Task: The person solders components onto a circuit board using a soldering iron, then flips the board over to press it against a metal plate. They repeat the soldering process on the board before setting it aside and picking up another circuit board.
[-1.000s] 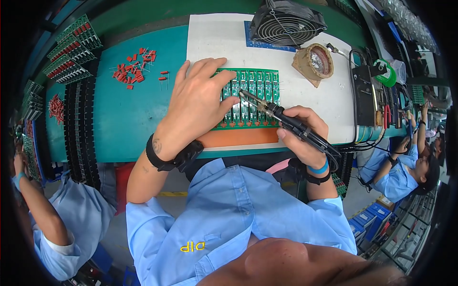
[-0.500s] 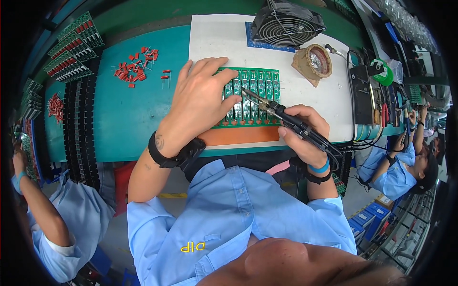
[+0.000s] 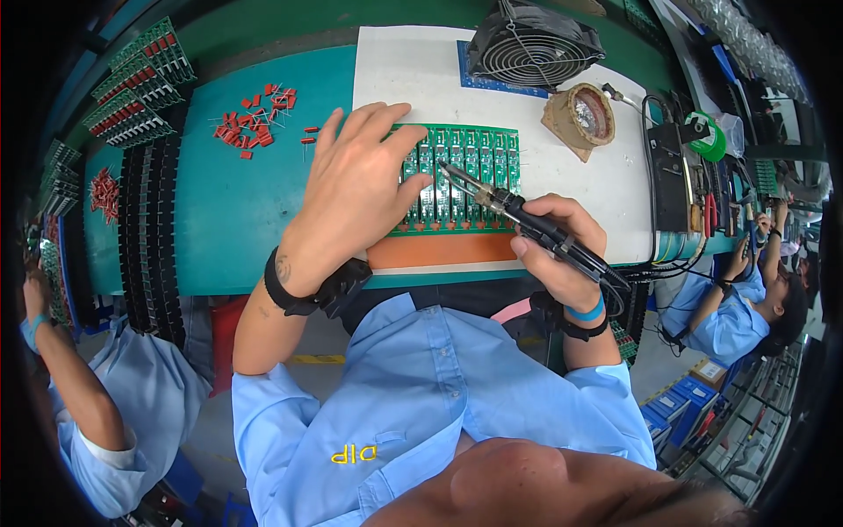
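Observation:
A panel of green circuit boards [image 3: 503,162] lies in front of me on a white sheet, several narrow boards side by side. My left hand [image 3: 356,184] rests over its left end with fingers spread, thumb and forefinger apart on the boards; the palm hides that end. In my right hand [image 3: 569,250] is a black soldering iron [image 3: 551,234], gripped along its handle. Its metal tip slants up and left onto the boards, a little right of my left thumb. Along the panel's near edge runs an orange strip [image 3: 448,251].
Red components with wire leads [image 3: 255,123] lie loose on the teal mat [image 3: 233,211]. A black fan [image 3: 536,48] stands at the back, beside a round brown holder [image 3: 581,119]. Board racks [image 3: 140,83] stand far left. Co-workers sit at both sides, one at right [image 3: 720,307].
My left hand has shifted slightly left. The soldering iron's tip has also moved a little left across the boards.

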{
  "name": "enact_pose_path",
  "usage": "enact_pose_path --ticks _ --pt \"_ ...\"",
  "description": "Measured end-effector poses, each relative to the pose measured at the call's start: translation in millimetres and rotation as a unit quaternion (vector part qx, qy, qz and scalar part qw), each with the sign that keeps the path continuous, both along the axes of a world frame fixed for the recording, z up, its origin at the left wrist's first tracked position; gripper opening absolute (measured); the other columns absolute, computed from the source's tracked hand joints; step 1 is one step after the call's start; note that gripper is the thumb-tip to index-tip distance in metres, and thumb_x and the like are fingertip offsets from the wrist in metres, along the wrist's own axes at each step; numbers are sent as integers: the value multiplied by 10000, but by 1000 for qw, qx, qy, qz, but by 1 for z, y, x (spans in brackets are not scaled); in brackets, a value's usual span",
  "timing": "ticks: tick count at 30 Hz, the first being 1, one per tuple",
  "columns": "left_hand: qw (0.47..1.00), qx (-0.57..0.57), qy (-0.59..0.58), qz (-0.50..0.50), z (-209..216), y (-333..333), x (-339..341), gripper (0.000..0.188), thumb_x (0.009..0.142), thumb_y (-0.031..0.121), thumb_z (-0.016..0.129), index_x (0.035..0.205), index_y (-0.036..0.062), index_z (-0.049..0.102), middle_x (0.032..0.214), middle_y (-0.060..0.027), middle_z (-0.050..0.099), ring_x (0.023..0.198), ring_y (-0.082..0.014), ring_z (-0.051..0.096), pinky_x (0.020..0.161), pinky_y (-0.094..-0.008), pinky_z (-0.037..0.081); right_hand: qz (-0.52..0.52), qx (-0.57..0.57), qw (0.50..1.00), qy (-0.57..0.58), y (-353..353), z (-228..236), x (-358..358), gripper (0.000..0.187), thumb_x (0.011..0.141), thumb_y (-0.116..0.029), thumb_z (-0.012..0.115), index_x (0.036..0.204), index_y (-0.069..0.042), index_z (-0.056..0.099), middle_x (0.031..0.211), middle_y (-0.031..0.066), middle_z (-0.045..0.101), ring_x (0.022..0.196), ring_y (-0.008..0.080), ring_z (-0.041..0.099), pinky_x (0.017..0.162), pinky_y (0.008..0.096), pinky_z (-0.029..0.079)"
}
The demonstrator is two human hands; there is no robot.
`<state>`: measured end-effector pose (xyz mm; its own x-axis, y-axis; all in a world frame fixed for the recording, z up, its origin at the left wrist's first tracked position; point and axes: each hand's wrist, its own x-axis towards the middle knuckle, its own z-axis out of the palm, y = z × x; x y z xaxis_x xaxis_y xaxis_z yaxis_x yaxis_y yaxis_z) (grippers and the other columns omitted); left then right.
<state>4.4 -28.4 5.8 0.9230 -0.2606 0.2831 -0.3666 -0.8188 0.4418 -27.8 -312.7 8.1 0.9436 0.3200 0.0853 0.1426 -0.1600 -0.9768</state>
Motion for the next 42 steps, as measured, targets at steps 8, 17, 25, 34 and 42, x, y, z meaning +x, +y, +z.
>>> enact_pose_path --ticks 8,17,25,34,42 --pt "1000 7 5 -1 -3 4 0 431 821 209 874 1209 71 750 1403 -155 664 1375 -349 568 1186 -596 393 5 -30 1000 -6 7 -3 7 365 849 9 827 1188 10 692 1001 76 744 903 116 687 805 266 537" --pt "1000 5 11 3 -3 4 0 421 826 214 873 1206 78 751 1399 -151 668 1373 -348 569 1185 -594 394 2 -37 999 -1 8 -1 6 382 842 11 826 1198 16 686 1023 79 736 920 115 684 825 267 539" --pt "1000 5 13 2 -2 4 0 428 830 222 871 1214 78 749 1388 -148 672 1359 -350 578 1180 -580 403 5 -32 999 2 7 -3 4 394 841 16 819 1206 26 673 1044 81 726 934 116 680 837 268 539" --pt "1000 -3 9 -7 -3 7 -1 436 835 220 867 1225 72 741 1391 -159 665 1354 -363 579 1174 -581 410 2 6 1000 -20 -1 -5 -2 396 844 20 809 1204 43 646 1027 96 707 905 121 667 825 269 543" --pt "1000 16 -8 13 -4 15 -8 479 846 188 856 1286 76 704 1428 -139 642 1334 -380 579 1145 -524 427 12 22 999 -22 13 -13 -1 398 859 20 822 1224 25 664 1041 85 734 924 112 680 830 264 543"
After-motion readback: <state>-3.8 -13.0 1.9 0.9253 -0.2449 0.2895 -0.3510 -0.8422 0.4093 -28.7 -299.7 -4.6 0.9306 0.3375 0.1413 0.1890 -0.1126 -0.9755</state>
